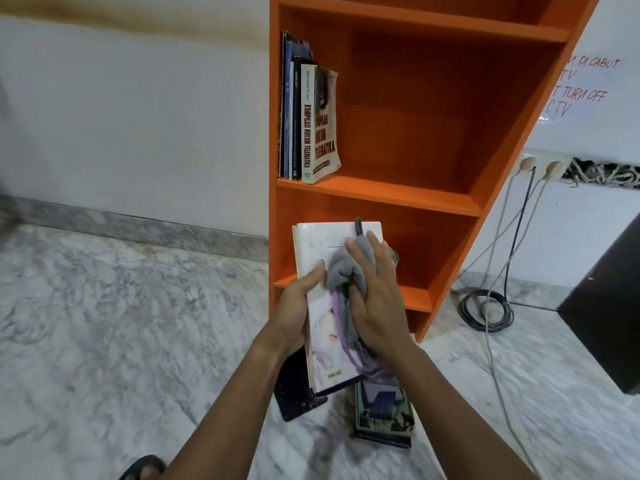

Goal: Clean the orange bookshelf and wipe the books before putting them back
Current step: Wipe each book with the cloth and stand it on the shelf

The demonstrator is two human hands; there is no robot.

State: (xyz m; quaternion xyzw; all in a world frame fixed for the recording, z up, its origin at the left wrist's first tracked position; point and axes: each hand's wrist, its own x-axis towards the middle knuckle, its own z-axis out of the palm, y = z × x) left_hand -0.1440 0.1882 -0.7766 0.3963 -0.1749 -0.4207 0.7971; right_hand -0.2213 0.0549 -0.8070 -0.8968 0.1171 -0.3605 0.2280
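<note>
– Paperback [323,344]: where is it, and how will it handle?
– You hold it up before the orange bookshelf's [381,199] lowest bay. It looks light, bendy and glossy. Your left hand [294,306] grips its long edge; your right hand [377,306] holds a grey cloth [341,268] against the cover.
– Any writing?
– On the bookshelf's middle board, a spine [308,126] reads "KOMPILASI HUKUM TELEMATIKA". Right of the bookshelf, red writing [585,95] says "TURN OFF".

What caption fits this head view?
Left hand grips a white book, right hand holds a grey cloth on it, before the orange bookshelf.
</note>
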